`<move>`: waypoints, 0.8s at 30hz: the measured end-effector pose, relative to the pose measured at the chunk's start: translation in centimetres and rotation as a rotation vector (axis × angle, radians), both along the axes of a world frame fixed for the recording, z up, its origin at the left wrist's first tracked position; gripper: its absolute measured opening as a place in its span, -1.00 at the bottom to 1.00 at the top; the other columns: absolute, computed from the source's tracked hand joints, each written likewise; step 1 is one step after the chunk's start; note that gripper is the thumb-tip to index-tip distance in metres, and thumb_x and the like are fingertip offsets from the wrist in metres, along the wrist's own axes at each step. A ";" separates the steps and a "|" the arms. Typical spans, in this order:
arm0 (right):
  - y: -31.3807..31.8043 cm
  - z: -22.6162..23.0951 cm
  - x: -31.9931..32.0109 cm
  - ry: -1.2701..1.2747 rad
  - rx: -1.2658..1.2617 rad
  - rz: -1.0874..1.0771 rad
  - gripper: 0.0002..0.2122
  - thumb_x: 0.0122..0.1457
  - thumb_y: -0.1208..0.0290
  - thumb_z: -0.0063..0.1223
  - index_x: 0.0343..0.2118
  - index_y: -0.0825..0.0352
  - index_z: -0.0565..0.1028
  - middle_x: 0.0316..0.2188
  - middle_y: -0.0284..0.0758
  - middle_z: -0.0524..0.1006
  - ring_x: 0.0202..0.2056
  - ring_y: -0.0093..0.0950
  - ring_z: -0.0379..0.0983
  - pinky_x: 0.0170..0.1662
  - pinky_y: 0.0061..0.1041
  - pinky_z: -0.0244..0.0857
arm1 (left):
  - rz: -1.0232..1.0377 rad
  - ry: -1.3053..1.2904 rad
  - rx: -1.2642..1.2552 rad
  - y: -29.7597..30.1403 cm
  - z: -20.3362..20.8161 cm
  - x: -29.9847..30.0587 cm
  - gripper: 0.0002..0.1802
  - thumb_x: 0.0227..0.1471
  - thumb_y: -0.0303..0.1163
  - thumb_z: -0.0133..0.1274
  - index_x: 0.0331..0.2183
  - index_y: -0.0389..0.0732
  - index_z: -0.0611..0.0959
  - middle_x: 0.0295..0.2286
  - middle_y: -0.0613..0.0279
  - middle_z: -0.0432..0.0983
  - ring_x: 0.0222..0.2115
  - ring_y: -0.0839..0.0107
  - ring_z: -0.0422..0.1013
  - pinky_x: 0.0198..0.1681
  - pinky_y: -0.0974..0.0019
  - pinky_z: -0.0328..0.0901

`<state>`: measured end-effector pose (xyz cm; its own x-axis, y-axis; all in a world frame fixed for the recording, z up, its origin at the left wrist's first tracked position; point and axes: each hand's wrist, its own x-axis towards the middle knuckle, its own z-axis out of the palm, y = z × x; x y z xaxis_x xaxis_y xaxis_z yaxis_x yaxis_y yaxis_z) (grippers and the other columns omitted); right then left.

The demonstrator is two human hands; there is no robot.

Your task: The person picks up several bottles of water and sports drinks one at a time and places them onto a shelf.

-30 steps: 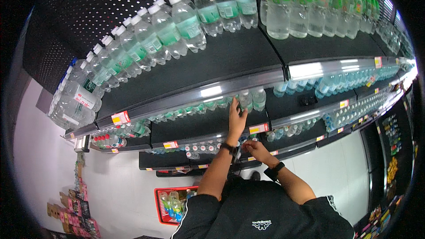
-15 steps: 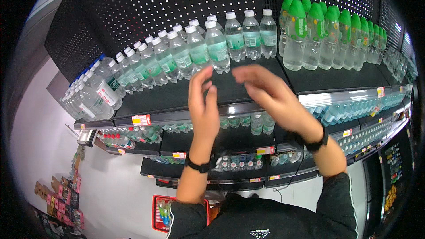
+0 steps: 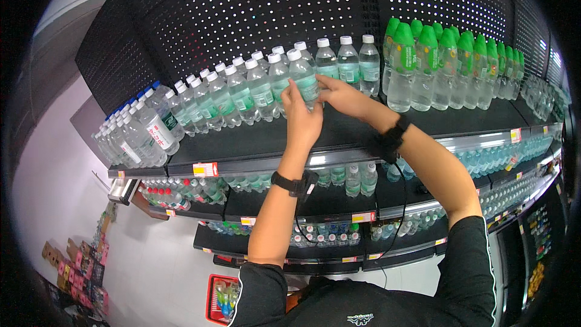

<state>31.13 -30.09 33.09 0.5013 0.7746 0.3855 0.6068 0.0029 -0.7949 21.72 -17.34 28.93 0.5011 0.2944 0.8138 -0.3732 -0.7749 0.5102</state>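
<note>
A clear plastic water bottle (image 3: 302,72) with a white cap and a pale green label stands at the front of the top shelf, between my two hands. My left hand (image 3: 301,116) has its fingers against the bottle's left and front side. From the right, my right hand (image 3: 346,98) presses its fingertips to the label; part of the grip is hidden behind the bottle. Left of it runs a slanting row of matching bottles (image 3: 242,97). Just behind and to the right, three more white-capped bottles (image 3: 369,66) stand side by side.
Green-capped bottles (image 3: 399,79) fill the shelf's right part; larger clear bottles (image 3: 158,132) stand at the left end. The shelf's front edge (image 3: 339,156) carries price tags. Lower shelves hold more bottles (image 3: 353,180). A red basket (image 3: 210,300) sits on the floor, with stacked boxes (image 3: 75,269) farther left.
Both hands have closed in from either side onto the front bottle, which they were apart from before. The view has shifted, so the shelf appears slightly lower.
</note>
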 end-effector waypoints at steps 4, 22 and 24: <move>-4.4 0.3 -9.2 -0.126 0.279 -0.058 -0.34 0.20 0.48 -0.01 0.37 0.42 0.09 0.19 -0.09 0.35 0.21 -0.25 0.32 0.20 -0.34 0.20 | 0.036 -0.172 0.107 -2.9 1.7 -6.0 -0.16 0.13 -0.43 0.13 0.34 -0.30 0.12 0.11 -0.13 0.16 0.11 0.04 0.26 0.09 0.14 0.27; -12.0 -20.8 -24.4 0.102 0.205 -0.230 -0.33 0.08 0.61 -0.03 0.33 0.43 0.14 0.25 0.03 0.23 0.26 0.00 0.17 0.32 -0.20 0.01 | -0.111 0.224 -0.068 -9.4 -19.2 -20.8 -0.14 0.07 -0.46 0.23 0.29 -0.46 0.17 0.11 -0.17 0.21 0.11 -0.02 0.25 0.18 0.07 0.17; -11.3 -24.0 -23.1 0.106 0.138 -0.262 -0.33 0.09 0.62 -0.03 0.33 0.41 0.14 0.25 0.04 0.23 0.29 -0.01 0.13 0.35 -0.20 -0.03 | -0.120 0.319 -0.207 -9.2 -22.0 -19.4 -0.16 0.13 -0.42 0.20 0.30 -0.44 0.16 0.12 -0.22 0.22 0.11 -0.02 0.28 0.14 0.10 0.24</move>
